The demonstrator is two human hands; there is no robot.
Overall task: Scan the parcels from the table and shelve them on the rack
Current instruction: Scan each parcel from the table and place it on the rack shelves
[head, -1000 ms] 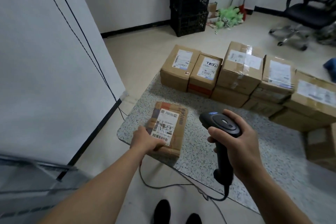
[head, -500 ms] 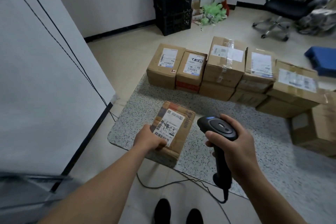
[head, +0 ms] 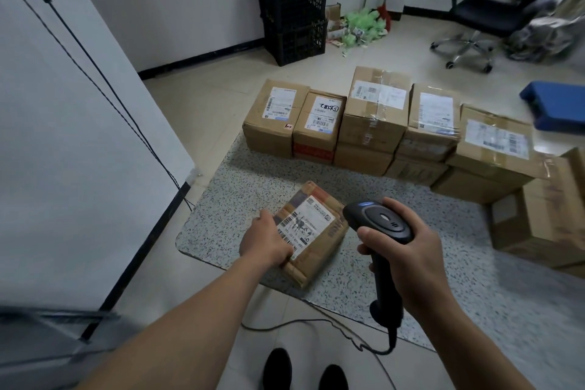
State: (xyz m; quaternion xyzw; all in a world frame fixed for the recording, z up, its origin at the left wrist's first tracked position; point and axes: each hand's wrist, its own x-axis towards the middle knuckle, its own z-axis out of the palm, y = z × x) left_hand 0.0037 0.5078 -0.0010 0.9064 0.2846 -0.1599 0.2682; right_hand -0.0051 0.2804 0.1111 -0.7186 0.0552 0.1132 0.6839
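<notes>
A small brown parcel with a white barcode label lies near the front left corner of the speckled table. My left hand grips its near left edge. My right hand holds a black handheld scanner by its handle, the head just right of the parcel and pointing toward it. Several taped cardboard parcels stand in a row along the table's far edge.
The scanner's cable hangs below the table front. A white panel stands to the left. Black crates, an office chair and a blue object are beyond the table. More boxes sit at right.
The parcel has turned slightly clockwise under my left hand. The scanner stays beside it in my right hand. My view has shifted a little to the right.
</notes>
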